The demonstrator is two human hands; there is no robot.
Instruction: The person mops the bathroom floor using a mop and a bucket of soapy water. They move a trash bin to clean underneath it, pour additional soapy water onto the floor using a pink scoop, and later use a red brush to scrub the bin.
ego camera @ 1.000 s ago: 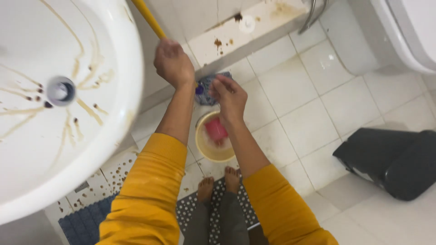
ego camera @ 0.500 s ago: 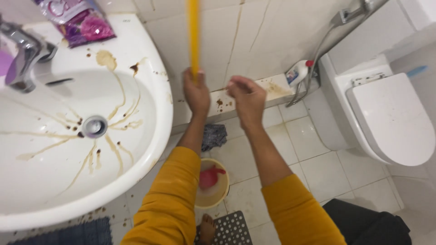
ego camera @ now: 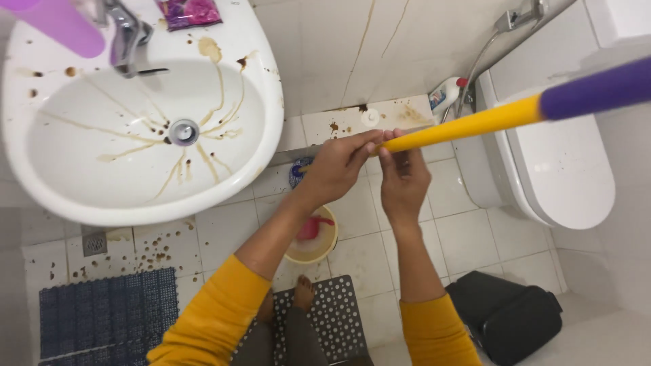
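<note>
My left hand (ego camera: 333,168) and my right hand (ego camera: 403,177) both grip the lower end of a long yellow pole (ego camera: 468,125) with a purple end section (ego camera: 597,87). The pole slants up to the right, across the white toilet (ego camera: 563,176). Both hands are held above the tiled floor, over a small yellow basin (ego camera: 313,245) with a pink thing in it. My sleeves are yellow. My bare feet stand on a dotted mat (ego camera: 332,313).
A white sink (ego camera: 135,129) streaked with brown stains fills the upper left, with a tap (ego camera: 125,35) and a purple pouch (ego camera: 188,12). A black bin (ego camera: 505,313) sits lower right. A blue mat (ego camera: 108,313) lies lower left. A stained ledge (ego camera: 366,119) holds a white bottle (ego camera: 444,95).
The pole has swung from upright to slanting right over the toilet. Both hands have come together at its lower end. The view has shifted right and closer.
</note>
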